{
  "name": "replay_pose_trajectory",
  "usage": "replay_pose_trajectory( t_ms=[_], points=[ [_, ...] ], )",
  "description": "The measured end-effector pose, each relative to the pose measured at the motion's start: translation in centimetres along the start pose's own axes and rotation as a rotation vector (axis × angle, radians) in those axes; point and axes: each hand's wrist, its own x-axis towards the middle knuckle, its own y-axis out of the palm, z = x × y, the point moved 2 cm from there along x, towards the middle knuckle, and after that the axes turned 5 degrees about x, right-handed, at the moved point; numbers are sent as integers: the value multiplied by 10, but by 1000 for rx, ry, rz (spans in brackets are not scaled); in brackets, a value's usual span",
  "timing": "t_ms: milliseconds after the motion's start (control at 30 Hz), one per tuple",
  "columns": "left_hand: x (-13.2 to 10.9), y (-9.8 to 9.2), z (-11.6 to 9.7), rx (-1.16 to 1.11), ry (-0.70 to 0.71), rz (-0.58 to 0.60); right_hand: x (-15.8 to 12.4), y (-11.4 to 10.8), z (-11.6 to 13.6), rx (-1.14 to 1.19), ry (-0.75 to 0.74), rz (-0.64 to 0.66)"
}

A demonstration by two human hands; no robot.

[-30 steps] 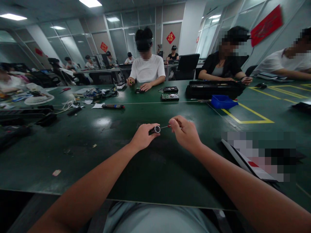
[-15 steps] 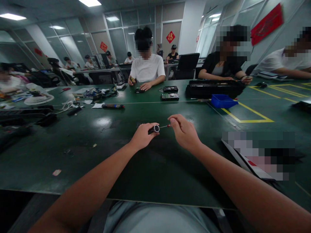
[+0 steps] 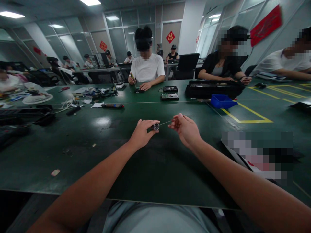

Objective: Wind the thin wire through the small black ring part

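My left hand (image 3: 141, 135) is closed around a small dark cylinder (image 3: 156, 127), held between thumb and fingers above the table. A silvery ring rims the cylinder's end that faces me. From its side a thin metal shaft runs to my right hand, which grips a slim screwdriver (image 3: 166, 122). The fingers of my right hand (image 3: 189, 131) are bent around the handle and hide most of it. The screwdriver's tip meets the cylinder near its rim; I cannot tell what it touches there.
Across the green table (image 3: 155, 178), a co-worker (image 3: 147, 69) holds a screwdriver over a small dark part. Hard drives (image 3: 169, 96), a blue bin (image 3: 223, 101) and a long black housing (image 3: 213, 89) lie ahead. Cables and parts fill the left; a pixelated flat object (image 3: 259, 155) lies right.
My right hand has turned, its fingers now curled further over the screwdriver handle and hiding it more. The cylinder has shifted and tilted slightly in my left hand.
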Motion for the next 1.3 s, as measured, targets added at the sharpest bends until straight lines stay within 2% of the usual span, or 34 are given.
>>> replay_pose_trajectory(
  t_ms=[67, 233, 333, 567, 700, 867, 967, 1300],
  points=[
    [0, 1, 2, 25, 11, 27, 4, -3, -2, -6, 66, -21],
    [-1, 8, 11, 43, -28, 78, 3, -5, 2, -157, -57, -97],
    [-1, 9, 12, 49, -25, 70, -3, -2, 8, -245, -145, -63],
    [0, 8, 7, 72, -4, 49, -17, 8, 18, -611, -349, 80],
    [-1, 8, 7, 82, 7, 40, -21, 9, 20, -723, -450, 88],
    [0, 8, 8, 73, -5, 34, -19, 8, 17, -674, -391, 100],
    [0, 8, 8, 72, -4, 38, -19, 8, 16, -691, -415, 71],
    [0, 7, 6, 67, -33, 41, -24, 12, 20, -747, -435, 98]
  ],
)
